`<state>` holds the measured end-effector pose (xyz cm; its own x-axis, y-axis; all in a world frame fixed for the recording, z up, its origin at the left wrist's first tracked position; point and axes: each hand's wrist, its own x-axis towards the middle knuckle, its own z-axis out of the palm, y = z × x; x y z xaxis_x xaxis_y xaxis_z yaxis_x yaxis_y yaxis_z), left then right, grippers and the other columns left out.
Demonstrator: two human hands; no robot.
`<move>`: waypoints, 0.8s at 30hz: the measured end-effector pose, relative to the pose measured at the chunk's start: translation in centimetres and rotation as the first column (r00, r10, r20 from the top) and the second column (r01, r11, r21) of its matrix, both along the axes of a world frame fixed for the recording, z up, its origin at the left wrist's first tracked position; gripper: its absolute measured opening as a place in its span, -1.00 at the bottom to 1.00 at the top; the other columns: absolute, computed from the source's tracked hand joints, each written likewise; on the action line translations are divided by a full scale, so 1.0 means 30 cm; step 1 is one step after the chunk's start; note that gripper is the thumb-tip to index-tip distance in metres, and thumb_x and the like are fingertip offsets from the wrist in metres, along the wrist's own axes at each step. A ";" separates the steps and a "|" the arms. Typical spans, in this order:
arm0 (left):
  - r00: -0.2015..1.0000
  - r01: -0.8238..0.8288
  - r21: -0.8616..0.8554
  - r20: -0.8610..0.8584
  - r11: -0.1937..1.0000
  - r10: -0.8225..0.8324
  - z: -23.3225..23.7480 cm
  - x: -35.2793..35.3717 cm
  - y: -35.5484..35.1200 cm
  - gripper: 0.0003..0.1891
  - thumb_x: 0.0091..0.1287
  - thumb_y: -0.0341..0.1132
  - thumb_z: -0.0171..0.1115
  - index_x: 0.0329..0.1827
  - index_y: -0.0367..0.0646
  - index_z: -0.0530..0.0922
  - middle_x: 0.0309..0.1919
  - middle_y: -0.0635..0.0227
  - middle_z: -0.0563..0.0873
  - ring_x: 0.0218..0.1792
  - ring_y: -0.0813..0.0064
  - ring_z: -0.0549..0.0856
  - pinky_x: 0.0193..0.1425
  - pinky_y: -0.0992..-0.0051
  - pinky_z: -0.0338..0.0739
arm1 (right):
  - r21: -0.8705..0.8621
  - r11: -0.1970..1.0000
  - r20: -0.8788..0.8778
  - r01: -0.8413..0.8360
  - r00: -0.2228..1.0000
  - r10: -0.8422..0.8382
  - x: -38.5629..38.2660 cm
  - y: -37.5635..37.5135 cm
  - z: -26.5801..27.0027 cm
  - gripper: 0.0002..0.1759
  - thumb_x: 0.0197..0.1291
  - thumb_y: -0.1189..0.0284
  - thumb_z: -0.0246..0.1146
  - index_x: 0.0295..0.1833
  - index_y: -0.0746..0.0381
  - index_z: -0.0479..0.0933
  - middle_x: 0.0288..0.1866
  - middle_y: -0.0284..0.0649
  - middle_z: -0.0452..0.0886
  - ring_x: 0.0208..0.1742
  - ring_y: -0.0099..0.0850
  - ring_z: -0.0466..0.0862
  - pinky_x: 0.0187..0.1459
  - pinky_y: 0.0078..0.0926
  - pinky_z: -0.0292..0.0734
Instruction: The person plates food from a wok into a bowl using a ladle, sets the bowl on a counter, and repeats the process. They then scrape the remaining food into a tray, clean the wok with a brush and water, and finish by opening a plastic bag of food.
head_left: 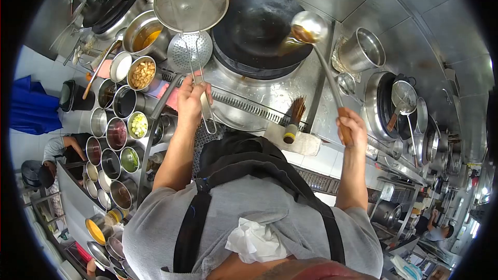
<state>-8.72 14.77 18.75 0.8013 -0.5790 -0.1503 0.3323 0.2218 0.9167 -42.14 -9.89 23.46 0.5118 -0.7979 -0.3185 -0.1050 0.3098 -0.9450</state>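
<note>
My left hand [193,98] is closed around the long wire handle of a round mesh strainer [191,2], which is raised beside the wok's left rim. Below the mesh, partly behind that handle, lies a perforated skimmer [179,54]. In my right hand [354,127] is the wooden handle of a ladle [311,23]. Its metal bowl tilts over the right side of a black wok [251,28], with brown liquid [293,44] at its lip and over the wok's inner wall. The wok sits on the stove.
Left of me stand several metal pots, one with diced food [141,74] and another with orange-brown liquid [150,39]. A bundle of thin sticks [294,116] rests near the stove's front edge by a folded cloth [306,144]. At right is a steel pot [365,49]. Other people work far left and right.
</note>
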 end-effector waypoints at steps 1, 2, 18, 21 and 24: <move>1.000 0.004 0.001 0.005 1.000 -0.004 -0.001 0.005 0.014 -0.68 0.31 -0.46 0.03 0.13 -0.25 0.38 -0.51 0.33 0.57 -0.61 0.55 0.54 -0.56 0.60 0.41 | -0.035 0.999 -0.018 -0.023 1.000 0.022 0.044 0.008 -0.026 -0.45 0.00 0.50 0.21 0.16 0.50 0.42 -0.48 -0.17 0.54 -0.75 -0.48 0.42 -0.78 -0.61 0.23; 1.000 0.011 -0.005 -0.008 1.000 -0.011 -0.003 0.007 0.029 -0.68 0.31 -0.46 0.03 0.13 -0.25 0.38 -0.50 0.33 0.58 -0.61 0.55 0.54 -0.56 0.59 0.42 | -0.034 0.999 -0.014 -0.020 1.000 0.019 0.090 0.005 -0.056 -0.45 0.00 0.50 0.21 0.16 0.50 0.42 -0.48 -0.17 0.54 -0.75 -0.48 0.42 -0.78 -0.61 0.23; 0.982 0.183 -0.033 0.041 0.983 -0.182 0.036 -0.040 -0.044 -0.69 0.30 -0.47 0.04 0.11 -0.25 0.42 -0.48 0.36 0.58 -0.59 0.57 0.54 -0.51 0.60 0.44 | -0.750 0.610 -0.536 -0.255 0.775 -0.336 -0.013 -0.026 -0.401 -0.27 -0.04 0.65 0.17 0.37 0.27 0.24 -0.10 0.11 0.60 -0.10 0.07 0.61 -0.09 -0.11 0.53; 0.923 0.381 -0.058 0.091 0.923 -0.375 0.099 -0.140 -0.245 -0.64 0.25 -0.48 0.07 0.13 -0.28 0.42 -0.50 0.32 0.57 -0.60 0.55 0.53 -0.53 0.60 0.43 | -0.690 0.697 -0.520 -0.196 0.804 -0.288 -0.086 0.102 -0.513 -0.27 0.04 0.65 0.13 0.41 0.29 0.15 -0.17 0.15 0.59 -0.16 0.09 0.62 -0.15 -0.14 0.55; 0.821 0.571 -0.034 0.045 0.820 -0.570 0.177 -0.283 -0.509 -0.66 0.25 -0.49 0.09 0.10 -0.31 0.44 -0.50 0.30 0.58 -0.57 0.52 0.54 -0.49 0.57 0.43 | -0.537 0.817 -0.616 -0.209 0.759 -0.211 -0.196 0.214 -0.600 -0.30 0.11 0.61 0.10 0.42 0.30 0.13 -0.20 0.21 0.57 -0.17 0.12 0.59 -0.15 -0.09 0.53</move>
